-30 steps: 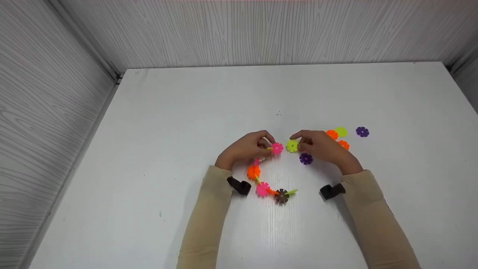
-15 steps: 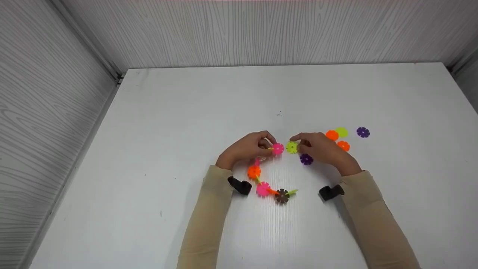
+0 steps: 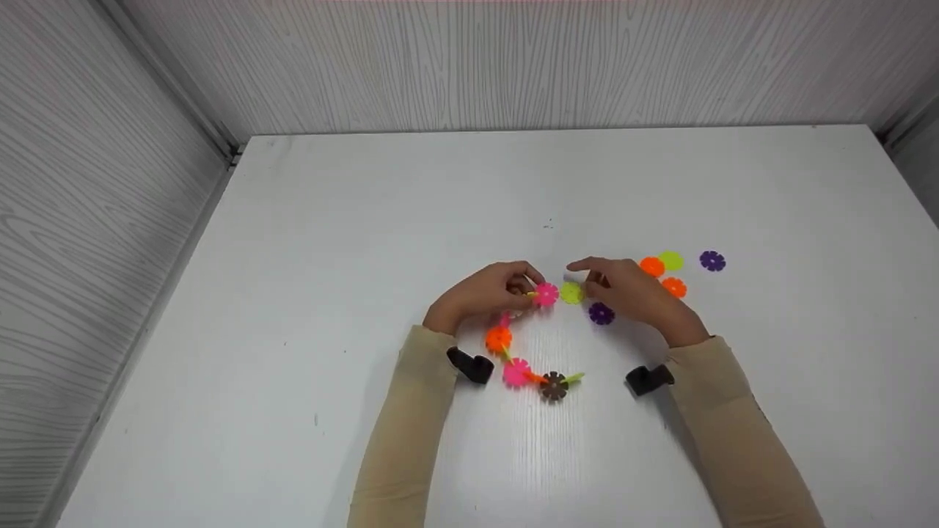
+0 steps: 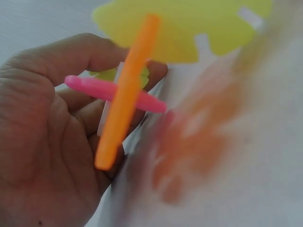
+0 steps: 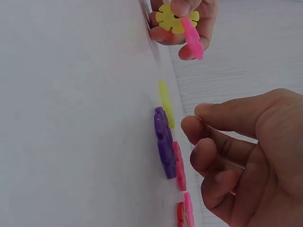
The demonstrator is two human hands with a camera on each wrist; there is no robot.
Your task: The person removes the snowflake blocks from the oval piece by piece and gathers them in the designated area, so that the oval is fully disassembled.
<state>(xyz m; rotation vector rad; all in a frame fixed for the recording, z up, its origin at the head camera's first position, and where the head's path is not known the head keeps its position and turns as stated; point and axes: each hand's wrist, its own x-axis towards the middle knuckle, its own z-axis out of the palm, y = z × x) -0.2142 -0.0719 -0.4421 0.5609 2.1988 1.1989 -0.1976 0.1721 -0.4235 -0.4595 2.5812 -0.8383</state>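
Note:
My left hand (image 3: 488,293) pinches the upper end of a chain of slotted, flower-shaped interlocking discs. A yellow-green disc (image 5: 166,20) is between its fingers, joined to a pink disc (image 3: 546,295) that sticks out to the right. The chain curves down past an orange disc (image 3: 498,339) and another pink disc (image 3: 516,372) to a brown disc (image 3: 554,386). My right hand (image 3: 627,290) holds nothing, its fingers bent. Just left of its fingertips a loose yellow-green disc (image 3: 571,293) lies on the table, apart from them in the right wrist view.
A purple disc (image 3: 601,314) lies below my right hand. Beyond that hand are two orange discs (image 3: 674,287), a yellow-green disc (image 3: 671,260) and another purple disc (image 3: 712,260). A wood-grain panel (image 3: 469,66) stands behind the white table (image 3: 352,220).
My right hand has let go of the yellow-green disc, its index finger lifting off. That disc has dropped slightly nearer and now lies flat on the table. The left hand keeps its grip.

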